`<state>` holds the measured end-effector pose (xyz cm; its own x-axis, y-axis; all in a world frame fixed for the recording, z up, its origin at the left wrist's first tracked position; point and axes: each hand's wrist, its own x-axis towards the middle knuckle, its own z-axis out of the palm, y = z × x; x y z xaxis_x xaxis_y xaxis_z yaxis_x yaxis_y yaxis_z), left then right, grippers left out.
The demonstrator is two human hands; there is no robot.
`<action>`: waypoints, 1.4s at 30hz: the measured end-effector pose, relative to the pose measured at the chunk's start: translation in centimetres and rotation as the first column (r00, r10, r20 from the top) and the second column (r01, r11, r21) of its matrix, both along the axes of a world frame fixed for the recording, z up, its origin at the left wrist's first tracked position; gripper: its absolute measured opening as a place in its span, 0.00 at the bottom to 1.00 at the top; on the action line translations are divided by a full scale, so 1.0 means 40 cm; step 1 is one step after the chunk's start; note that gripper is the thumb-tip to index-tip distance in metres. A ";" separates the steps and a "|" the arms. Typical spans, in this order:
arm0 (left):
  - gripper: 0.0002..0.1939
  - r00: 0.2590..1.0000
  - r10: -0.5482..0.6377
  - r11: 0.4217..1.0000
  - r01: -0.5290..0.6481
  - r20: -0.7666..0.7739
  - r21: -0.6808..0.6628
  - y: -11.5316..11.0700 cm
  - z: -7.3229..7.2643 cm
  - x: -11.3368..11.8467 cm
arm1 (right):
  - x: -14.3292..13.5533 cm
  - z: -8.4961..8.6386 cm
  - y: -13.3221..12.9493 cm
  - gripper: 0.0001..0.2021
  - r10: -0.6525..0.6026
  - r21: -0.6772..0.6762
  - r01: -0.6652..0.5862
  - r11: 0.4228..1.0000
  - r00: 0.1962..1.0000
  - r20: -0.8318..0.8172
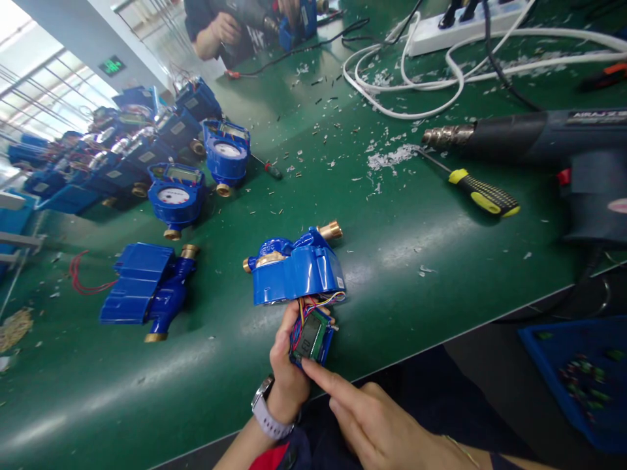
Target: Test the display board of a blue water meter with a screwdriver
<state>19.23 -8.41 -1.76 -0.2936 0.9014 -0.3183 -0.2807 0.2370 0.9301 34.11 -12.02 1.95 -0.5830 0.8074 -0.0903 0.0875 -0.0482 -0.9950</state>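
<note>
My left hand (288, 365) is wrapped around a circuit board with a small LCD display (309, 337), which shows dark characters. Several coloured wires run from this board to a blue water meter (298, 274) lying on its side just beyond the hand. The index finger of my right hand (367, 418) is stretched out, its tip touching the board's lower edge near the display. That hand holds nothing; its other fingers are partly curled. Left of my hands, another blue water meter (169, 290) lies on the table with a loose red wire beside it.
Several blue meters (176, 196) crowd the left side of the green table (235, 365). To the right lie a yellow-black screwdriver (482, 192) and a heat gun (529, 137). A power strip (455, 29) with white cable is behind. Across the table, a person's hand (225, 29) grips a tool.
</note>
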 end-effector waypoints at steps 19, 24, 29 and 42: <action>0.26 0.927 -0.349 0.937 0.341 0.138 0.077 0.029 0.053 -0.020 | 0.045 0.056 0.111 0.19 0.257 -0.475 -0.278 0.835 0.960 -0.110; 0.25 0.984 -0.136 0.991 0.133 0.117 0.029 0.010 0.025 -0.019 | 0.030 0.043 0.062 0.21 0.191 -0.101 -0.175 0.979 0.963 0.187; 0.29 0.986 -0.153 0.988 0.154 0.064 -0.023 0.012 0.020 -0.025 | 0.022 0.024 0.036 0.33 0.176 0.212 -0.296 0.931 0.876 0.450; 0.21 0.946 -0.238 0.971 0.229 0.222 0.063 0.029 0.054 -0.005 | 0.011 0.032 0.045 0.29 0.208 0.134 -0.278 0.951 0.899 0.385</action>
